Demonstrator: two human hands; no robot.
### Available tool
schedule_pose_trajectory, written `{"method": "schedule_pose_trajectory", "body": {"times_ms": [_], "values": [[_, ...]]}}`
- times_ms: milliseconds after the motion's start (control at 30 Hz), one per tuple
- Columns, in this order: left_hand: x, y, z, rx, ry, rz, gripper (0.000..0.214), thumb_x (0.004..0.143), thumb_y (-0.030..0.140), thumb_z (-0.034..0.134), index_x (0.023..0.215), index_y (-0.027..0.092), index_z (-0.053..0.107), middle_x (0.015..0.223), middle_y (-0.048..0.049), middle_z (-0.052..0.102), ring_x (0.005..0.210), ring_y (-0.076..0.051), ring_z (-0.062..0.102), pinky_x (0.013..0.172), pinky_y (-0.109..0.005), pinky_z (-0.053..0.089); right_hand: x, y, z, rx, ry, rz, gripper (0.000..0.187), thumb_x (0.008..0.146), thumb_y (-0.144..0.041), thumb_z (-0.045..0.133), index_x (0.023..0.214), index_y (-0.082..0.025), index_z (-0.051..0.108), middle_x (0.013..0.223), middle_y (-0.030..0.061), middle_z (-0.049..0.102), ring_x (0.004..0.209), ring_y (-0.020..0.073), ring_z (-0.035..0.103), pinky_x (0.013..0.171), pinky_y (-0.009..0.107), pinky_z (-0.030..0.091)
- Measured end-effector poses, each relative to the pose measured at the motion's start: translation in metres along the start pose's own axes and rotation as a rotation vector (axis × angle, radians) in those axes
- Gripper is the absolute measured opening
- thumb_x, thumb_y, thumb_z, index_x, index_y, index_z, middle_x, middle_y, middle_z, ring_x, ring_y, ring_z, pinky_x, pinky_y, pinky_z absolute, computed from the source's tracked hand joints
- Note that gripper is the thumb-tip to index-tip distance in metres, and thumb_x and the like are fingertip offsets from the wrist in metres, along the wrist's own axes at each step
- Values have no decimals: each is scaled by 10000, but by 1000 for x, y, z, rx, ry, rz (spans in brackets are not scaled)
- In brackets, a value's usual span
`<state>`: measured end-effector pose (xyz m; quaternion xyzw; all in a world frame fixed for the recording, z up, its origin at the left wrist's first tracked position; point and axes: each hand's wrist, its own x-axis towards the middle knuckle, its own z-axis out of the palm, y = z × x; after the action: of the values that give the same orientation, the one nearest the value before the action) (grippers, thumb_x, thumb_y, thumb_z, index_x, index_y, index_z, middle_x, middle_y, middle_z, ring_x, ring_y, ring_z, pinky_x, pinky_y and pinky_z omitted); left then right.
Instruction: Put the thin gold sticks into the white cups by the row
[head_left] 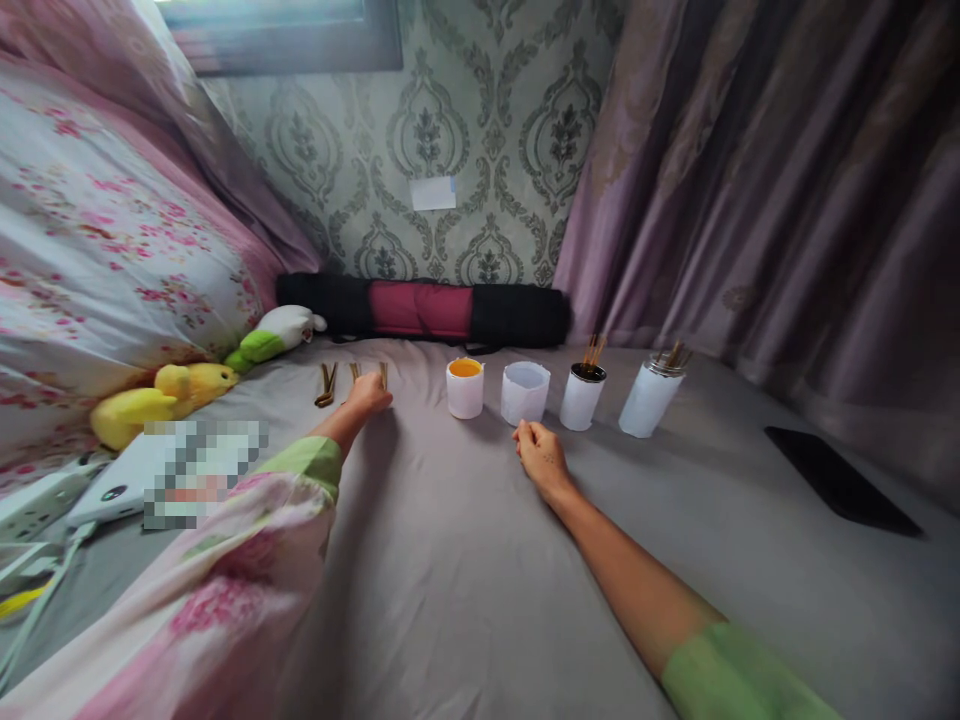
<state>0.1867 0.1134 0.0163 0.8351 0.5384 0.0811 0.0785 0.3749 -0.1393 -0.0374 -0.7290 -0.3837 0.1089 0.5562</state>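
Observation:
My left hand (367, 393) is closed and lies over a row of thin brown stick-like pieces; its fingertips are hidden. Left of it rests a V-shaped brown piece (325, 386), and another brown piece (384, 375) sticks up just behind the knuckles. My right hand (541, 455) forms a loose fist with nothing visible in it. It is just in front of a wide white cup (523, 397). To that cup's left stands a white cup with an orange inside (465, 391). On its right are a white-wrapped can (580, 402) and a taller, tilted-looking one (649, 400), both with thin brown sticks poking out.
Grey sheet (450, 580) covers the surface. At left lie plush toys (196, 385), a white device with a cable (112, 492) and a power strip (45, 500). A black flat object (840, 480) is at right. A black-and-red roll (424, 310) lies along the wall.

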Motion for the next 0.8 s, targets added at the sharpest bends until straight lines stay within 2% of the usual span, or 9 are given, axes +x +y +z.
{"method": "schedule_pose_trajectory", "body": {"times_ms": [167, 333, 800], "values": [[3, -4, 7, 42, -6, -11, 317, 651, 162, 524, 919, 57, 659, 918, -197, 647, 961, -280, 583, 781, -277, 442, 0, 0, 0, 8, 18, -8, 451, 789, -542, 356, 647, -175, 574, 515, 24, 551, 480, 135, 503, 471, 228, 367], [3, -5, 11, 51, -15, -18, 312, 668, 155, 508, 921, 49, 657, 922, -210, 645, 971, -282, 584, 784, -273, 443, 0, 1, 0, -5, 24, -15, 444, 796, -533, 355, 641, -176, 570, 530, 29, 558, 487, 134, 507, 463, 223, 363], [-2, 1, 12, 42, 7, -102, 300, 660, 116, 529, 930, 47, 640, 942, -227, 635, 976, -294, 586, 749, -279, 463, 0, 2, 0, -15, 16, -17, 424, 814, -500, 346, 651, -173, 561, 538, 21, 550, 473, 121, 486, 456, 216, 349]]}}
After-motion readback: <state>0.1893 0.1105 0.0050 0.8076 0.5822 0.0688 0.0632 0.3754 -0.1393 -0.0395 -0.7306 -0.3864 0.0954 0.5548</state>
